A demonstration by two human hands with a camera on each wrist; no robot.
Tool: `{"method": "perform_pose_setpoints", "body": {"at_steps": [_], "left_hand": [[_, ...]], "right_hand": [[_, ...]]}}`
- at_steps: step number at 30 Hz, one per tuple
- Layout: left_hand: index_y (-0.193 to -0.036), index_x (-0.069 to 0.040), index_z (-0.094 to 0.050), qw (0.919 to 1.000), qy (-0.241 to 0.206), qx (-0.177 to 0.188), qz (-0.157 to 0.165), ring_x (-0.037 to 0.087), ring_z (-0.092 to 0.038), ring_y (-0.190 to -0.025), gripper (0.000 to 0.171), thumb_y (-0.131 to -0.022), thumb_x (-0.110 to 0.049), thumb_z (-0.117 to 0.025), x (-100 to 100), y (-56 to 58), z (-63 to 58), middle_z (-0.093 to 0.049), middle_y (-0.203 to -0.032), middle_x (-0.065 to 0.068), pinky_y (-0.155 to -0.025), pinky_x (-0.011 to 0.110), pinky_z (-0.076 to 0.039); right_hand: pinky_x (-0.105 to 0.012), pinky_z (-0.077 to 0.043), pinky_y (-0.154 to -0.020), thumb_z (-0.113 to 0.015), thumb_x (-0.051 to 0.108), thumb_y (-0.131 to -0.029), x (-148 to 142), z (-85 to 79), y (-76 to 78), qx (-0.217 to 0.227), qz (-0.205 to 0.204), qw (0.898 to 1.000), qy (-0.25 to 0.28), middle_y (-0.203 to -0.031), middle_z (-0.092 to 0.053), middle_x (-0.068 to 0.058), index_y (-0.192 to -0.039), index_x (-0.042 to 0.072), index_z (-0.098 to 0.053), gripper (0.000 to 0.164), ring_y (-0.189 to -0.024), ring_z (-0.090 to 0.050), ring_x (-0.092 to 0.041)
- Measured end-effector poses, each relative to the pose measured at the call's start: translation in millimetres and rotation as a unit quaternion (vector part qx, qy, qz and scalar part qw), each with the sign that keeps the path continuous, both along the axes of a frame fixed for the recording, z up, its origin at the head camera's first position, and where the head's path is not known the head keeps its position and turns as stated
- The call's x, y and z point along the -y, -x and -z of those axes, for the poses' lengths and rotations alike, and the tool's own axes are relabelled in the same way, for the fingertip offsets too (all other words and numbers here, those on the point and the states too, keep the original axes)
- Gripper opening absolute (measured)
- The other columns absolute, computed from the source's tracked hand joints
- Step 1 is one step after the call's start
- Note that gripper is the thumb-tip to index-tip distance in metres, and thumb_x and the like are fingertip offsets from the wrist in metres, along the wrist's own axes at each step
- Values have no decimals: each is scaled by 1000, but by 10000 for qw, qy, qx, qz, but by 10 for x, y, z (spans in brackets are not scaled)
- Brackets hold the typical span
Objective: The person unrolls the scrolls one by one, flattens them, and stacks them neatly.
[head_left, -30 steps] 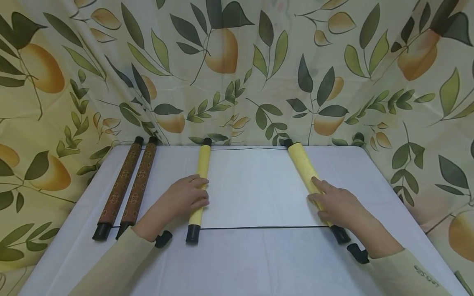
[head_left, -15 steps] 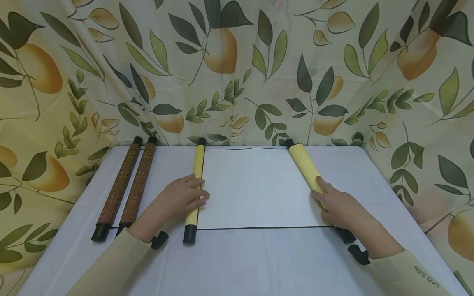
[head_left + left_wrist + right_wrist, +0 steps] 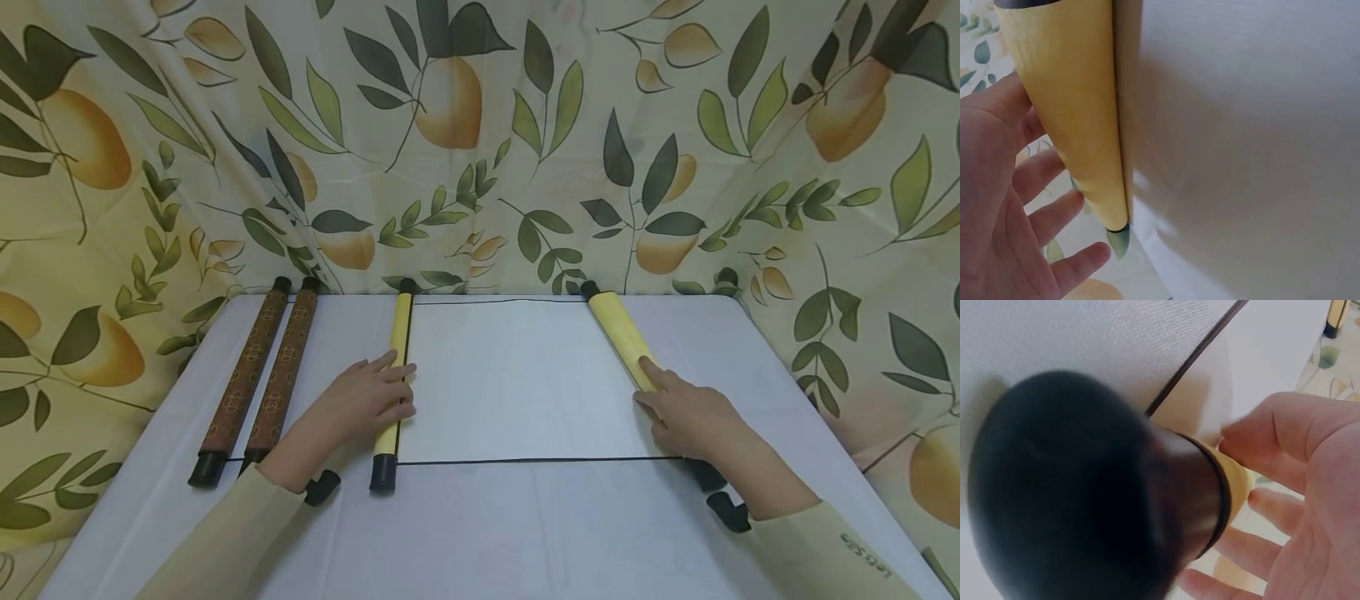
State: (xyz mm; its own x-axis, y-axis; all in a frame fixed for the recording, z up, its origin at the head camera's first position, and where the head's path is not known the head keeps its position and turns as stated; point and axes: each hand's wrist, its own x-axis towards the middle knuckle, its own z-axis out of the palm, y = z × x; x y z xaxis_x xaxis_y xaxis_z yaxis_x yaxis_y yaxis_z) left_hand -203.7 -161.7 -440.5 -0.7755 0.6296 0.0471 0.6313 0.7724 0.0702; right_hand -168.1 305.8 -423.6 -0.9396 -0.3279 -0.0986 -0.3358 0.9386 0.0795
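Note:
A partly unrolled scroll lies on the table, its white sheet (image 3: 517,375) edged by dark lines and running between two yellow rolls with black ends. My left hand (image 3: 356,400) rests across the left roll (image 3: 402,325), fingers fairly straight; in the left wrist view its loosely spread fingers (image 3: 1057,215) lie beside the yellow surface. On the slanting, thicker right roll (image 3: 618,329) is my right hand (image 3: 693,421), fingers extended and touching it. The right wrist view shows the roll's black end (image 3: 1066,487) close up, with relaxed fingers (image 3: 1275,509) beyond.
Two brown patterned scrolls (image 3: 243,375) (image 3: 285,367) with black ends lie side by side at the left, near my left forearm. A fruit-and-leaf patterned cloth (image 3: 480,150) hangs behind the white-covered table (image 3: 480,533). A black wrist camera sits under each wrist.
The left roll has moved a little left and the right roll's near end a little right, both hands going along with them. More white sheet shows between; the brown scrolls stay put.

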Motion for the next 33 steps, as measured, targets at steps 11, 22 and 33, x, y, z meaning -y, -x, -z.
{"method": "perform_pose_setpoints", "body": {"at_steps": [11, 22, 33], "left_hand": [[-97, -33, -68, 9999, -82, -84, 30, 29, -29, -133, 27, -92, -49, -47, 66, 8, 34, -46, -136, 2, -98, 51, -34], [-91, -31, -67, 9997, -175, -130, 75, 29, -31, -131, 24, -91, -47, -50, 79, 8, 35, -46, -136, 3, -99, 49, -34], [-92, -29, -67, 9997, -81, -247, 28, 30, -30, -133, 23, -91, -45, -51, 89, 14, 36, -47, -136, 3, -99, 50, -34]], "right_hand": [[-30, -36, -46, -60, 10, -80, -62, 11, 4, 274, 305, 9989, 210, -146, -23, -22, -129, 18, -54, 50, -85, -56, -29], [-28, -33, -44, -58, 7, -79, -84, 11, -7, 386, 496, 9964, 571, -147, -16, -26, -131, 11, -50, 52, -72, -52, -26], [-28, -31, -41, -56, 7, -81, -137, 3, -7, 392, 492, 9959, 645, -146, -13, -28, -135, 7, -44, 55, -56, -45, -20]]}}
